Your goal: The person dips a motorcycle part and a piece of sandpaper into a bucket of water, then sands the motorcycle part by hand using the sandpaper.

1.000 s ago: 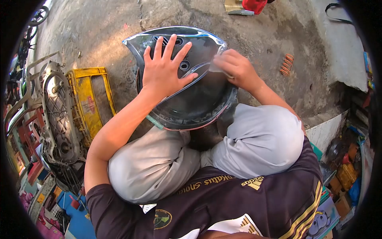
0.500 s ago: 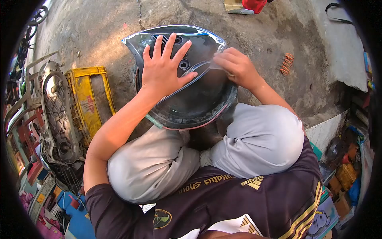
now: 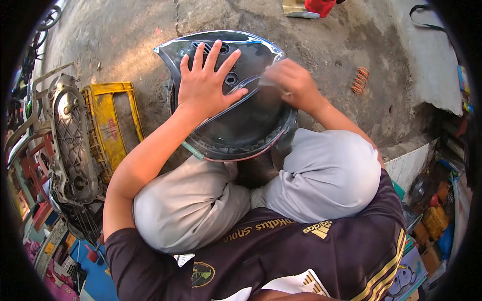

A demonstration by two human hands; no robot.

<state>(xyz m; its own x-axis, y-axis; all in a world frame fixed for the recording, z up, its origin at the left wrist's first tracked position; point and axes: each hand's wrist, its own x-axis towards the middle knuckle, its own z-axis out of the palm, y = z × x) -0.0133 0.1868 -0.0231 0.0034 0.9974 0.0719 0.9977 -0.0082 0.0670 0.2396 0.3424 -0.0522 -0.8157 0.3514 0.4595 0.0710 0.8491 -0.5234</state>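
A curved dark motorcycle body panel with a shiny rim and round holes lies across a black round basin between my knees. My left hand presses on the panel, its fingers spread and its palm flat. At the panel's right edge is my right hand, its fingers curled together. Motion smears those fingertips, and what they hold, if anything, is hidden.
To the left, a ribbed metal engine cover stands beside a yellow plastic crate. An orange coil spring lies on the concrete floor at right. A red object sits at the top. Mixed clutter fills the lower right.
My right hand has shifted slightly left and up along the panel's edge, still blurred. My left hand keeps its flat position on the panel.
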